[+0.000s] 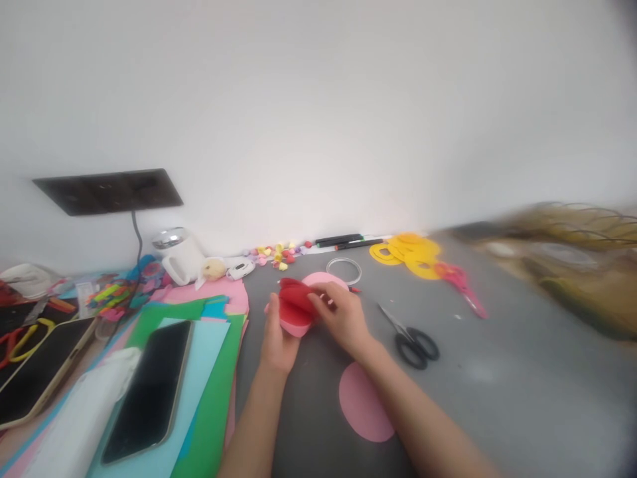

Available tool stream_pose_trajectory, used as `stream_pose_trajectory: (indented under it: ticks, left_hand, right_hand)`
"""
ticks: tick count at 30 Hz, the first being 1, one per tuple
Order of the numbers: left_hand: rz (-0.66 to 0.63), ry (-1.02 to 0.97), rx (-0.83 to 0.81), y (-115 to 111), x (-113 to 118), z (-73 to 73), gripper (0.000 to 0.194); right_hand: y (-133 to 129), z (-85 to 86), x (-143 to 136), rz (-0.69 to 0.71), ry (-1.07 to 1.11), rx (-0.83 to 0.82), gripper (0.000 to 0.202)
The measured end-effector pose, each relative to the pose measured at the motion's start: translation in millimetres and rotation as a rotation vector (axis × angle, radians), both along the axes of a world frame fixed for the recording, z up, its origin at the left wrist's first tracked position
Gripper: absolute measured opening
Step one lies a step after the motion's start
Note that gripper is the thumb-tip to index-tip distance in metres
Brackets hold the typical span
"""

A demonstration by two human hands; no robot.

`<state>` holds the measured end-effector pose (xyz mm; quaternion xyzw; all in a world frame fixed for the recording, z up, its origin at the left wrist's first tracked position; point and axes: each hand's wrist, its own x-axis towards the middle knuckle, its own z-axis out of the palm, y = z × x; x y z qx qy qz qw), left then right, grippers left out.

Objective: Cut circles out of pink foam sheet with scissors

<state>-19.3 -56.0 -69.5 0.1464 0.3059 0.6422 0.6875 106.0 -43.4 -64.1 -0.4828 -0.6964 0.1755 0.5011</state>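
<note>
Between my two hands is a folded red and pink paper piece [295,307], its red layers spread apart like petals. My left hand [279,344] cups it from below and the left side, thumb upright along its edge. On its right side, my right hand [343,315] pinches the red paper between thumb and fingers. A pink paper circle [324,279] lies just behind the hands, partly covered. Below my right wrist, another pink paper circle [362,402] rests on the grey table [308,425], partly hidden by the forearm.
Black-handled scissors [416,346] lie to the right, pink scissors [462,289] and yellow paper rings [411,251] farther back. A ring of wire [344,269] and pens [343,240] are near the wall. At left, a phone [150,392] sits on coloured paper sheets [212,405], beside a white mug [179,257].
</note>
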Motion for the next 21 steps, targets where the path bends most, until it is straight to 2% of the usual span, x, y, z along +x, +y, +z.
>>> stream_pose_trajectory:
  ticks: [5, 10, 13, 17, 21]
  left_hand:
    - [-0.002, 0.031, 0.007, -2.3, 1.1, 4.0, 0.042]
    - [-0.021, 0.08, 0.028, -5.9, 2.2, 10.0, 0.044]
    - [-0.002, 0.081, 0.012, -5.3, 2.1, 9.4, 0.044]
    - [0.06, 0.053, -0.073, -3.8, 1.3, 7.2, 0.038]
    - [0.06, 0.029, -0.098, -4.4, 0.6, 8.1, 0.039]
  right_hand:
    - [0.7, 0.4, 0.1, -0.035, 0.043, -0.068, 0.019]
    - [0.4, 6.9, 2.0, -0.153, 0.297, -0.202, 0.027]
    - [0.4, 12.0, 4.5, -0.173, 0.404, -0.259, 0.032]
    - [1.5, 17.2, 7.5, -0.112, 0.511, -0.355, 0.031]
    - [1.3, 20.9, 7.0, 0.054, 0.605, -0.532, 0.023]
